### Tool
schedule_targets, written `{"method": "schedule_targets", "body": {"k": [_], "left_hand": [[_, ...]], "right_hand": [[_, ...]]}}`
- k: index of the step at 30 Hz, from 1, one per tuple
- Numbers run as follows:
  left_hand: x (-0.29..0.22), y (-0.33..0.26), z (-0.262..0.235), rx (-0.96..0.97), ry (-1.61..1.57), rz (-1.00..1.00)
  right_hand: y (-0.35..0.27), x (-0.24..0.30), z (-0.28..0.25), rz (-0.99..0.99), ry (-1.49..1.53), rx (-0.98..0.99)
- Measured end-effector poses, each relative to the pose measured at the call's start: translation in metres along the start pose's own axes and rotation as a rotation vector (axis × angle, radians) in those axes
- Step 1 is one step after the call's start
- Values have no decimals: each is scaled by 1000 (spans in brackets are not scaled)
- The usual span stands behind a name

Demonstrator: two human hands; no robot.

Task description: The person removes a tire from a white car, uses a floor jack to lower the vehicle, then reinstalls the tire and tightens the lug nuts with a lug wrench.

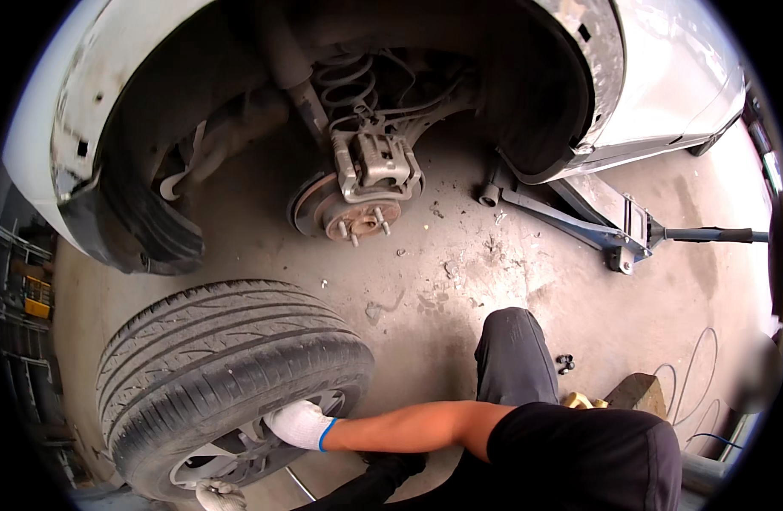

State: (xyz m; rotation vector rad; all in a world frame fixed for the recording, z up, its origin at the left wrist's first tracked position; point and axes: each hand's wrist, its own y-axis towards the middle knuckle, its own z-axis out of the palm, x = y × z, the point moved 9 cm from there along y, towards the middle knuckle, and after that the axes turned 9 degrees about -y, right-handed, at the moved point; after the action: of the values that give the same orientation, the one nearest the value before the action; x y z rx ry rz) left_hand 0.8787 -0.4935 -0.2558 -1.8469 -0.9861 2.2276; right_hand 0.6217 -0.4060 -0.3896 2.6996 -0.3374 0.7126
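Note:
A car wheel [238,396] with a black treaded tyre and a silver spoked rim [225,460] stands tilted on the floor at the lower left. My right hand [299,425], in a white knit glove with a blue cuff, reaches into the rim and grips it by the spokes; its fingertips are hidden. At the bottom edge, my gloved left hand [220,496] is curled against the wheel's lower side, partly cut off by the picture. Above the wheel is the bare hub [366,220] with its studs, brake disc and caliper [379,162].
The white car body [664,68] arches overhead, with a coil spring [347,81] inside the wheel well. A blue-grey floor jack [579,213] reaches under the sill at right. Small black nuts [565,364] and a wooden block [637,395] lie beside my knee.

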Motion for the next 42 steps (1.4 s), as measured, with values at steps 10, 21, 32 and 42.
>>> {"method": "schedule_targets", "body": {"k": [10, 21, 32, 42], "left_hand": [[8, -19, -2, -15, 86, 44], [19, -43, 14, 62, 120, 50], [71, -71, 28, 410, 271, -8], [162, -176, 136, 1109, 517, 37]], "right_hand": [[-13, -22, -17, -17, 114, 116], [-16, -23, -12, -12, 169, 186], [-80, -76, -7, -61, 168, 138], [-149, -169, -58, -13, 214, 201]]}}
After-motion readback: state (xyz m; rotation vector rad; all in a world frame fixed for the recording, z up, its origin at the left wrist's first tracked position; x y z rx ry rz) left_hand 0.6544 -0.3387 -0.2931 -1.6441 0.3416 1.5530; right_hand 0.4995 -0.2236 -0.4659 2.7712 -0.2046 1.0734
